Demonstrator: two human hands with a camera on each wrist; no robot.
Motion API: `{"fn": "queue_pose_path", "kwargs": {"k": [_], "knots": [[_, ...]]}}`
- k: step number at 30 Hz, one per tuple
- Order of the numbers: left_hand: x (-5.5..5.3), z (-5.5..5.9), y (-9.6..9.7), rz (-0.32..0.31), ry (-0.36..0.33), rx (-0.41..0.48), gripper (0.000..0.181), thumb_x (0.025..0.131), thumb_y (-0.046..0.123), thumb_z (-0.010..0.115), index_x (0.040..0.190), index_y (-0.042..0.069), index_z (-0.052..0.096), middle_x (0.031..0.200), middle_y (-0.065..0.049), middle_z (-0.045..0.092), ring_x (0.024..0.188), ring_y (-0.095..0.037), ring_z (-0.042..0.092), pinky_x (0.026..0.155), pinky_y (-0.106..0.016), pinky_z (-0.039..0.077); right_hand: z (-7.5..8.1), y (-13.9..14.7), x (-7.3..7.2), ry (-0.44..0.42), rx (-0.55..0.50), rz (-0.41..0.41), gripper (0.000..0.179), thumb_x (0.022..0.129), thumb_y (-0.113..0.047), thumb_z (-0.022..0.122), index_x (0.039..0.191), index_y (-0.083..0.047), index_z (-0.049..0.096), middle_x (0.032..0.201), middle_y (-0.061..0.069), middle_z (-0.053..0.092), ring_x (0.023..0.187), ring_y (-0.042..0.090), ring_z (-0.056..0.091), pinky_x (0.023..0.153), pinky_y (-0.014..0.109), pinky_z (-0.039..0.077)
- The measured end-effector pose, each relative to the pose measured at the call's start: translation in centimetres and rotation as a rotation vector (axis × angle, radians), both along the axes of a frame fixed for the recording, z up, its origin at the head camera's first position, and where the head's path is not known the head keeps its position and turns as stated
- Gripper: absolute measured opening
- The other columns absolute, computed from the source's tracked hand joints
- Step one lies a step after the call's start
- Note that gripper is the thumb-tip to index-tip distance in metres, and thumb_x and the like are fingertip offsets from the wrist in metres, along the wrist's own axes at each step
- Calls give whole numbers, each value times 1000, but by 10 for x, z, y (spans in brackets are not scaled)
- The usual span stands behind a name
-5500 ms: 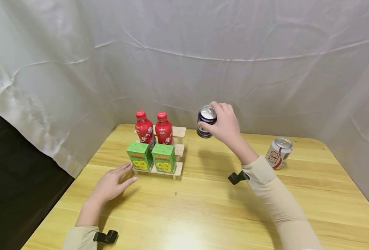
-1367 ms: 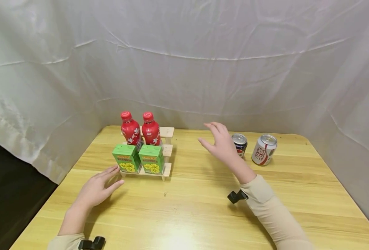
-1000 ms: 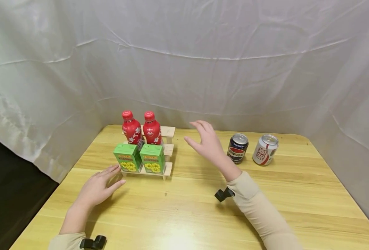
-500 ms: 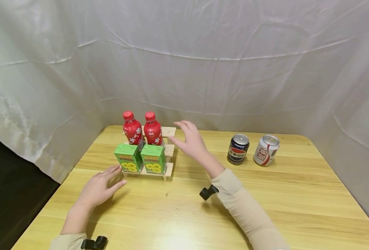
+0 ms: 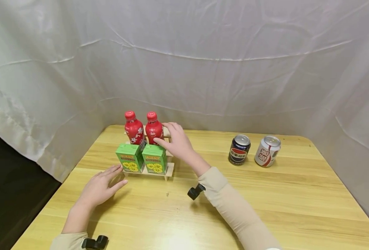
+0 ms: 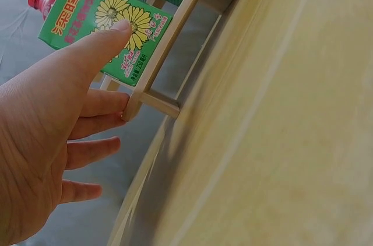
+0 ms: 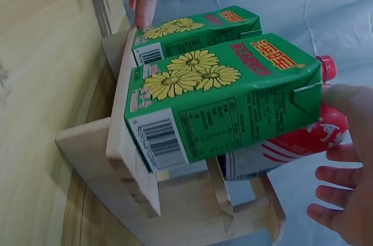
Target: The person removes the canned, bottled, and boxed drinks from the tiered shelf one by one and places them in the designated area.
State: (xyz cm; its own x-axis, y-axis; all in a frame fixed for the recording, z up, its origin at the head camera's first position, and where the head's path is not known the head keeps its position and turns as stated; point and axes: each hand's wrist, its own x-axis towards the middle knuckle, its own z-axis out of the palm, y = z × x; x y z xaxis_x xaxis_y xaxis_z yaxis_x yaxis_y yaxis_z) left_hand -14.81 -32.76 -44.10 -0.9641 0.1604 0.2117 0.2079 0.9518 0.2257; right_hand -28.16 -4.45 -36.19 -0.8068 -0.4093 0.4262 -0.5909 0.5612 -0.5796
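Note:
A stepped wooden rack (image 5: 170, 170) bears two red bottles and two green drink cartons. My right hand (image 5: 180, 145) is at the right red bottle (image 5: 153, 129), its thumb in front and its fingers reaching behind the right side. In the right wrist view the fingers of this hand (image 7: 356, 147) are loosely bent and appear apart from the bottle (image 7: 300, 139). With fingers spread, my left hand (image 5: 98, 187) touches the rack's front left end; the left wrist view shows a fingertip against the wood (image 6: 135, 105). The left bottle (image 5: 135, 131) stands beside the right one.
On the front step stand the left green carton (image 5: 130, 159) and right green carton (image 5: 154, 160). A dark blue cola can (image 5: 239, 150) and a white can (image 5: 267, 151) stand upright to the right on the wooden table (image 5: 265, 201). A grey curtain (image 5: 215, 80) hangs behind.
The dark blue can, earlier held in the air by my right hand, now stands left of the white can. My emptied right hand has moved left to the right bottle. My left hand stays put.

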Motion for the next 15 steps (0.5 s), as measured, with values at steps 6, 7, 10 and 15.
{"fn": "queue_pose_path", "kwargs": {"k": [6,7,10,15], "knots": [[0,0,0,-1,4,1,65,94,53,56,141,9,52,148,-14,48,134,-38,48,110,-63,35,-1,-11,-6,-30,-26,-2,69,85,-51,70,140,-15,49,142,6,50,133,22,44,109,46,45],[0,0,0,-1,3,2,65,94,53,56,141,9,53,148,-14,48,134,-38,48,110,-63,35,0,-13,-7,-37,-30,-4,69,84,-51,71,139,-14,49,142,6,50,132,22,44,108,46,46],[0,1,1,-1,1,4,65,93,53,56,141,8,53,148,-14,48,135,-38,48,110,-63,35,1,-18,-8,-60,-38,-7,71,83,-51,72,139,-14,49,140,4,50,129,20,45,104,44,49],[1,1,1,-2,4,8,65,94,52,56,141,8,52,148,-15,48,134,-38,48,110,-63,36,4,-22,-9,-59,-51,-14,69,80,-52,75,132,-13,52,133,3,54,122,19,48,95,39,53]]}}
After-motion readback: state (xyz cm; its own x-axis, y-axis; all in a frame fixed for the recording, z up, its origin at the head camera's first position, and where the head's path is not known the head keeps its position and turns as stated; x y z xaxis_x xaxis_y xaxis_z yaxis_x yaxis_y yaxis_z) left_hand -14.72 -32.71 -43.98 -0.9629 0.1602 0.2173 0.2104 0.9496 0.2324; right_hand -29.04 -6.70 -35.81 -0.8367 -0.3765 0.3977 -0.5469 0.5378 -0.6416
